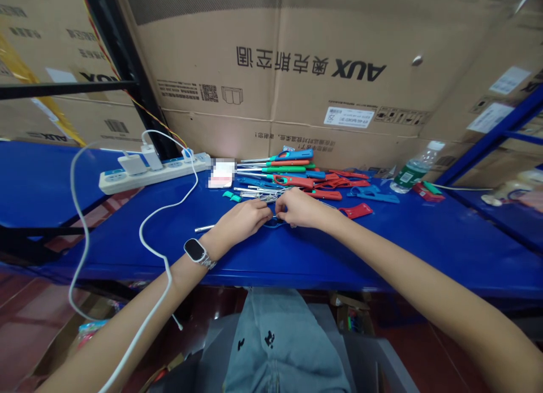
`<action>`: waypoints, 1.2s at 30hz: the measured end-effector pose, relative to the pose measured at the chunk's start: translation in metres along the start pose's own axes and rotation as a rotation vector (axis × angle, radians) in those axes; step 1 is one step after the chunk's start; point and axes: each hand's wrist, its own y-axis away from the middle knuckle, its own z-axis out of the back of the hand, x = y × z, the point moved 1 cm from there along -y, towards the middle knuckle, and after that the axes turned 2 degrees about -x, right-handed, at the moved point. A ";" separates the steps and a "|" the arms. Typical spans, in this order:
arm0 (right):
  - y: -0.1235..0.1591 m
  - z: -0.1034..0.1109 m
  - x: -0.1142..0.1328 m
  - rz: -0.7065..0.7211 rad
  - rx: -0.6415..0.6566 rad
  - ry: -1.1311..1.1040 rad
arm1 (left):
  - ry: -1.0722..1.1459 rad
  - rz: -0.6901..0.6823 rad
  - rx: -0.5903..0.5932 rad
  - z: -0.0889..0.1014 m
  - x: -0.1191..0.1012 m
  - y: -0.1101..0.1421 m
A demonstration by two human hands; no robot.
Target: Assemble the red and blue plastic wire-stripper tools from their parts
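My left hand, with a watch on its wrist, is closed, fingertips pinched together low over the blue tabletop. My right hand is closed too, thumb and fingers pinched close beside the left fingertips. What they pinch is mostly hidden; a thin blue edge shows beneath them. A metal tube pokes out left of my left hand. Just behind lie loose metal tubes, a green plastic piece and finished-looking long-nosed lighters, including a blue lighter and a red lighter.
Red casing pieces and blue casing pieces lie to the right, with a water bottle beyond. A power strip with white chargers stands left; its white cable loops over my left forearm. A large carton walls the back.
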 end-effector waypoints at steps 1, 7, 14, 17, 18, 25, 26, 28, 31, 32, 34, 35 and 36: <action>-0.001 -0.001 -0.001 0.013 -0.007 0.020 | -0.003 -0.002 0.006 0.000 0.000 0.000; -0.002 -0.002 -0.002 0.074 -0.064 0.114 | 0.007 -0.005 0.017 0.001 -0.001 -0.001; -0.003 0.005 0.003 0.014 0.023 0.010 | -0.014 -0.003 0.015 0.001 -0.001 -0.001; -0.003 0.004 0.002 0.037 0.035 0.006 | -0.020 -0.001 0.029 0.001 -0.002 -0.001; -0.003 0.003 0.002 0.040 0.031 0.008 | -0.018 -0.001 0.029 0.001 -0.002 -0.001; -0.007 -0.005 -0.008 -0.050 0.042 -0.226 | -0.023 -0.020 0.015 0.001 -0.002 -0.001; -0.009 -0.005 -0.010 -0.088 0.074 -0.309 | -0.027 -0.028 0.014 0.001 -0.002 -0.001; -0.012 -0.004 -0.011 -0.152 0.127 -0.424 | -0.032 -0.040 0.019 0.001 -0.002 0.000; -0.013 0.001 -0.011 -0.207 0.178 -0.486 | -0.040 -0.038 0.028 0.002 -0.003 0.001; -0.013 0.003 -0.011 -0.211 0.192 -0.502 | -0.045 -0.036 0.027 0.002 -0.003 0.001; -0.012 0.004 -0.012 -0.203 0.205 -0.535 | -0.059 -0.035 0.031 0.002 -0.003 0.000; -0.012 0.004 -0.013 -0.196 0.201 -0.552 | -0.065 -0.035 0.035 0.002 -0.004 0.000; -0.012 0.004 -0.014 -0.189 0.191 -0.565 | -0.069 -0.037 0.041 0.002 -0.004 0.000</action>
